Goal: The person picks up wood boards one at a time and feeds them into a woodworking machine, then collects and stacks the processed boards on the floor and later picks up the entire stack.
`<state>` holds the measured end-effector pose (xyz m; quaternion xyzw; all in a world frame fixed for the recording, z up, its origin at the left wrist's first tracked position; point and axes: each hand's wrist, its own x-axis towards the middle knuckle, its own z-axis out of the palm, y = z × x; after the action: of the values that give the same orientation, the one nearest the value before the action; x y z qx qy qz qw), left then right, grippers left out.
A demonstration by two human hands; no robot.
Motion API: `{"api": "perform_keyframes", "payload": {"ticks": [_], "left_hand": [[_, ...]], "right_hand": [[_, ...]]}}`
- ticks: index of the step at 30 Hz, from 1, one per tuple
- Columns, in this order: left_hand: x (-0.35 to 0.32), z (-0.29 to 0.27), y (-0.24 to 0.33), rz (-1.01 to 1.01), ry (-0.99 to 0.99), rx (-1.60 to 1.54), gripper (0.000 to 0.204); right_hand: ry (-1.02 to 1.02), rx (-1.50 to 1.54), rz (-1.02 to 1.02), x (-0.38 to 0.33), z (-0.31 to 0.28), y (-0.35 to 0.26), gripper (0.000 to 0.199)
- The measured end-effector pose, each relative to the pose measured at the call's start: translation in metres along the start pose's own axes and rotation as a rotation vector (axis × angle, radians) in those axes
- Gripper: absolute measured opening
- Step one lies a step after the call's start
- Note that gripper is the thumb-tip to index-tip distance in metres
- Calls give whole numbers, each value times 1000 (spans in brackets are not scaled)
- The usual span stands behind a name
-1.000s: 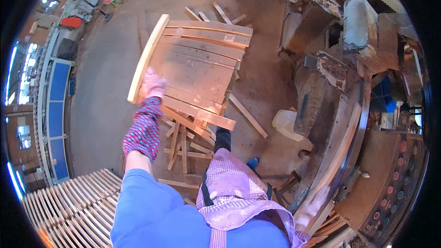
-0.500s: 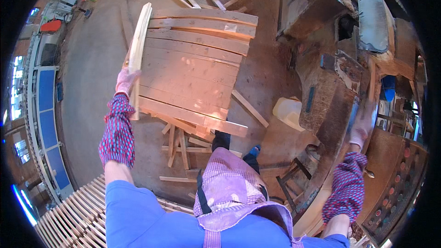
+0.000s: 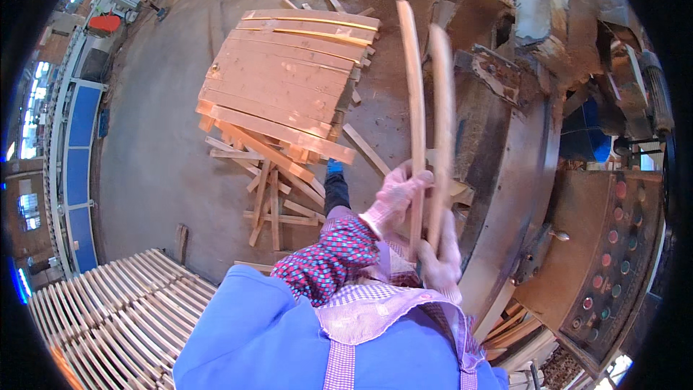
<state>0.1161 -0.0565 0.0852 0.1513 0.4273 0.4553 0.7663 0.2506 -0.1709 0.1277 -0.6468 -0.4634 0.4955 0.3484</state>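
Observation:
In front of my body, two long, slightly curved wooden strips stand side by side, tilted only a little apart. My left hand (image 3: 393, 198), gloved, is closed round the left wooden strip (image 3: 413, 94) below its middle. Close by, my right hand (image 3: 442, 254) grips the lower end of the right wooden strip (image 3: 442, 108), which is blurred by motion. Ahead and to the left lies a stack of wide wooden boards (image 3: 281, 68), resting on a pile of loose timber pieces (image 3: 271, 202).
A rusty machine bed (image 3: 516, 195) runs along my right, beside a control panel with coloured buttons (image 3: 606, 263). Rows of curved wooden slats (image 3: 123, 310) are laid out at the lower left. Blue panels (image 3: 81, 166) line the far left. A loose batten (image 3: 367, 148) lies on the floor.
My left hand has moved from the board stack's left edge to the middle, bringing a wooden strip. My right hand has left the machine on the right and now holds another strip beside it.

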Motion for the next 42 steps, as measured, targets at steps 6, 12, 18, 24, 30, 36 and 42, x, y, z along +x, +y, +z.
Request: {"api": "perform_keyframes", "payload": {"ticks": [6, 12, 18, 24, 30, 36, 42], "left_hand": [[-4, 14, -61, -148, -116, -2, 36], [-17, 7, -56, -134, -30, -13, 40], [9, 2, -40, -55, 14, 72, 41], [15, 28, -31, 64, -83, 79, 50], [31, -46, -36, 486, 88, 501, 58], [88, -324, 40, 639, 1180, 617, 65], [78, -399, 63, 270, 772, 58, 19]], "right_hand": [[494, -688, 69, -97, -97, 112, 61], [580, -1456, -187, 76, -177, 98, 48], [608, -1225, -388, 224, -221, 77, 49], [-202, 125, -176, 105, -59, 33, 64], [107, 49, 65, 1, -59, 27, 70], [524, -652, -20, -66, -101, 104, 56], [509, -1302, -109, 80, -155, 109, 49]]}}
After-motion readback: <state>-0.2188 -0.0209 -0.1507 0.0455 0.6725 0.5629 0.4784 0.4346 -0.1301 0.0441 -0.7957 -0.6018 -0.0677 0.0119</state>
